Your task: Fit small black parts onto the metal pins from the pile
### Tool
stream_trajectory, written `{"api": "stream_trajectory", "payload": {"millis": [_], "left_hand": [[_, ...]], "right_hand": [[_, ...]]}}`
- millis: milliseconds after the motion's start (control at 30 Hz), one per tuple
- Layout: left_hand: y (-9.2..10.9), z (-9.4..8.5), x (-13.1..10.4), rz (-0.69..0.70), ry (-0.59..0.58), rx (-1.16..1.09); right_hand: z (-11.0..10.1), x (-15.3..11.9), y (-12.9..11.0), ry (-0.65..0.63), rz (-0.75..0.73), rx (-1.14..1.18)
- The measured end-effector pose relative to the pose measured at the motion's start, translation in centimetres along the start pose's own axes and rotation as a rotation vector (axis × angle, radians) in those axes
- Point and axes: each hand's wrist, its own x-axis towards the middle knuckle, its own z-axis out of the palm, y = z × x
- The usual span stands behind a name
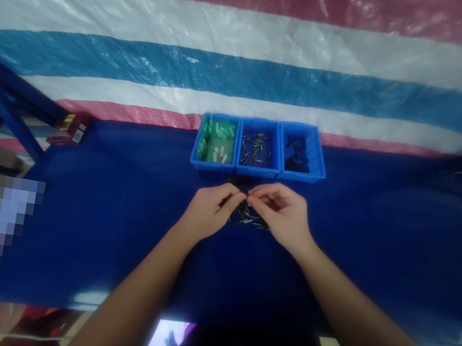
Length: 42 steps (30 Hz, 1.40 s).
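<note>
My left hand and my right hand meet fingertip to fingertip over the blue table. Each pinches thumb against fingers, and whatever sits between them is too small to make out. Beneath the hands lies a loose pile of thin brass-coloured metal pins, partly covered by the fingers. Just beyond stand three blue bins side by side. The left bin contains small clear or white pieces with green material. Similar slim metal pins fill part of the middle bin. Dark pieces lie in the right bin.
A blue table stretches out on both sides. A red box lies at its far left, beside a blue metal frame. A striped plastic sheet hangs behind. Below the near edge, a lit screen shows.
</note>
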Motion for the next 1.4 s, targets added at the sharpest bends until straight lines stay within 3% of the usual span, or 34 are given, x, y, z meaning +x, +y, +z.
{"api": "stream_trajectory", "payload": {"millis": [400,667,933,1233,1400], "left_hand": [[-0.01,0.6,-0.13,0.031,0.088,-0.043],[-0.11,0.02,0.03,-0.004,0.007,0.049],[-0.02,0.47,-0.06,0.027,0.073,-0.02],[-0.09,0.12,0.07,0.005,0.007,0.049],[-0.18,0.2,0.02,0.019,0.034,0.036]], "right_hand": [[-0.3,0.41,0.19,0.027,0.015,-0.022],[-0.05,0.01,0.0,-0.011,0.008,-0.038],[-0.23,0.37,0.23,0.034,0.019,-0.022],[-0.01,0.0,0.06,-0.004,0.0,-0.08],[-0.06,0.07,0.09,0.004,0.015,-0.05]]}}
